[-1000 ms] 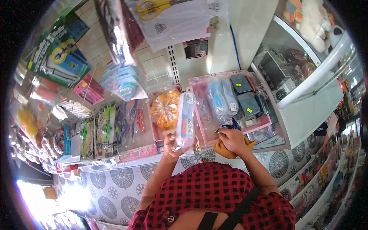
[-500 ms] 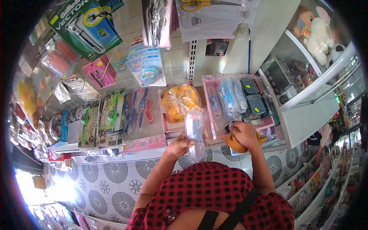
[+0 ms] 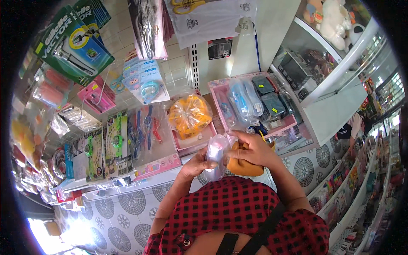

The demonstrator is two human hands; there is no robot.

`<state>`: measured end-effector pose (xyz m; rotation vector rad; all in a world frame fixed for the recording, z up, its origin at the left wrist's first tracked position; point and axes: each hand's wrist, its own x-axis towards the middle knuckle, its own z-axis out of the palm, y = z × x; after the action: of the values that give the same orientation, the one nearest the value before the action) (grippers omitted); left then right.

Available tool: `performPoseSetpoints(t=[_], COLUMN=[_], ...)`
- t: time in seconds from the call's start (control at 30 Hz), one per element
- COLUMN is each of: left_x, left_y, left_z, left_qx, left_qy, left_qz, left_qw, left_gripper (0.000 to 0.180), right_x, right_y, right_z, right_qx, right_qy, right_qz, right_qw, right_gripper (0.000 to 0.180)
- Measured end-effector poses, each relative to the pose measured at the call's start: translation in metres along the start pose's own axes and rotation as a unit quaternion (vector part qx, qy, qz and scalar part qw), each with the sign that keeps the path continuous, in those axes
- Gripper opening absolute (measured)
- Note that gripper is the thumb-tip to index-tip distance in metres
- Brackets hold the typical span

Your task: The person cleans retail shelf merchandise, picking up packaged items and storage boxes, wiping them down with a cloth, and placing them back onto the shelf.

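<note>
Crowded shop shelving surrounds me, with a patterned grey-and-white counter front point(image 3: 140, 204) below the goods. Nearest, above my red-and-black checked shirt point(image 3: 238, 204), my left hand point(image 3: 196, 163) curls round the lower edge of a clear plastic packet with pale pink and white contents point(image 3: 216, 156), thumb pressed on its face. My right hand point(image 3: 254, 148) closes over the packet's top while also clamping an ochre-brown soft cloth pouch point(image 3: 243, 165) under its palm; the two hands nearly touch. A second ago the packet was raised upright against the display; half a second ago it was lower, and now it sits down by my chest, so I judge it taken off the shelf and being handled closely. Just beyond stands an orange item wrapped in crinkly clear film point(image 3: 190, 114) in a pink tray point(image 3: 199, 142), beside a pink tray of bagged blue and dark cases point(image 3: 255, 100). Farther left hang green carded watches point(image 3: 114, 140); high up, green blister-packed razors point(image 3: 70, 42).
</note>
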<state>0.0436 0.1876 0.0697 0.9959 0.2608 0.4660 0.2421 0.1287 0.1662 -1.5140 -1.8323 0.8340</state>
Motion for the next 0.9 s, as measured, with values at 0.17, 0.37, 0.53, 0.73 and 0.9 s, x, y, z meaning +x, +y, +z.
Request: performPoseSetpoints(t=[0.17,0.37,0.53,0.73,0.9], left_x=[0.003,0.004,0.006,0.005,0.019], left_y=[0.007,0.0,0.017,0.03,0.01], left_z=[0.001,-0.012,-0.008,0.005,-0.012], left_qx=[0.051,0.09,0.129,0.108,-0.056], left_qy=[0.004,0.065,0.093,0.19,0.247], left_qz=[0.015,0.068,0.107,0.148,0.129], left_qw=[0.999,0.991,0.981,0.965,0.959], left_gripper=[0.07,0.072,0.071,0.062,0.055], right_x=[0.005,0.019,0.023,0.035,0.05], right_y=[0.001,0.003,0.004,0.003,-0.011], right_z=[0.007,0.016,0.019,0.034,0.033], right_qx=[0.143,0.114,0.112,0.237,0.4], right_qy=[0.007,0.106,0.133,0.136,0.251], right_qz=[0.022,-0.057,-0.063,-0.045,-0.043], right_qw=[0.989,0.986,0.983,0.961,0.88], right_gripper=[0.035,0.02,0.019,0.016,0.023])
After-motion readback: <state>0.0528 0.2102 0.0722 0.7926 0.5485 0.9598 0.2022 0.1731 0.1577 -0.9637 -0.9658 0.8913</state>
